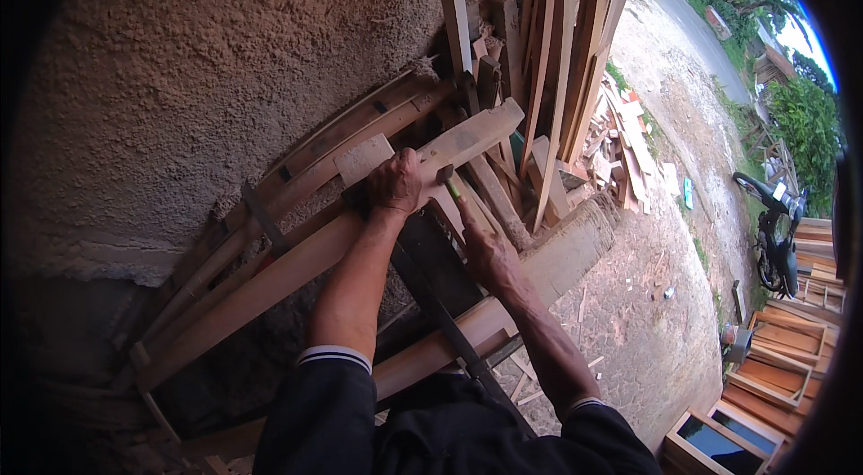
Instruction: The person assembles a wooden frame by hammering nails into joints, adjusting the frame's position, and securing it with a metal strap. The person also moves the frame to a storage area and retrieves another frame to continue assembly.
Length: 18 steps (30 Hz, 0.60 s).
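Your right hand point(490, 261) had the hammer point(457, 195) wrapped firmly by its handle, dark head right at the block point(472, 135), though contact I couldn't tell! Your left hand point(395, 181) was clenched on that block's near end; whether the fingers also pinched anything smaller, I couldn't tell. The block lay slantwise ahead of you, over stacked timber. Beyond it rose long boards point(562, 44); to the right, offcuts point(625, 142) littered the ground, then came a motorbike point(778, 228).

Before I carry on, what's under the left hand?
Pale wood shows on both sides of the left hand; directly beneath is covered: one piece or two, I can't tell.
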Tool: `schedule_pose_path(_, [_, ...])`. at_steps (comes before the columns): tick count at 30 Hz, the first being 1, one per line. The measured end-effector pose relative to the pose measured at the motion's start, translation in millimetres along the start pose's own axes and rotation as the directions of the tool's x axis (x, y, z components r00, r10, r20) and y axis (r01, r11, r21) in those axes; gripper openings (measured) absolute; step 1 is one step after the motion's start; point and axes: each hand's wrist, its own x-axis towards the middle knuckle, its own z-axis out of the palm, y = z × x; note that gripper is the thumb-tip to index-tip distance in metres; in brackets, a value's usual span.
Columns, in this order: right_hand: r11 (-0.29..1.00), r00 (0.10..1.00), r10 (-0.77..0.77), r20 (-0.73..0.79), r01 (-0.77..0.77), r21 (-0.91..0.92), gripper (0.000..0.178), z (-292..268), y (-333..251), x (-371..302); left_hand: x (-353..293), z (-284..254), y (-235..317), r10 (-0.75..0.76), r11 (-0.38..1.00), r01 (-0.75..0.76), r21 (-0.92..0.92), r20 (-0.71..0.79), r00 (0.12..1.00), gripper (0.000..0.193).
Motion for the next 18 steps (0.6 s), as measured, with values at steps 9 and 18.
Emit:
schedule_pose_path(9, [1.0, 1.0, -0.001, 0.003, 0.001, 0.002, 0.076, -1, 0, 3, 1, -3, 2, 0.015, 1.0, -0.015, 0.009, -0.053, 0.998, 0.016])
schedule_pose_path(18, [0.998, 0.999, -0.025, 0.032, 0.026, -0.058, 0.077, 4, 9, -1, 0, -6, 3, 0.047, 0.998, -0.046, 0.038, -0.018, 0.999, 0.01])
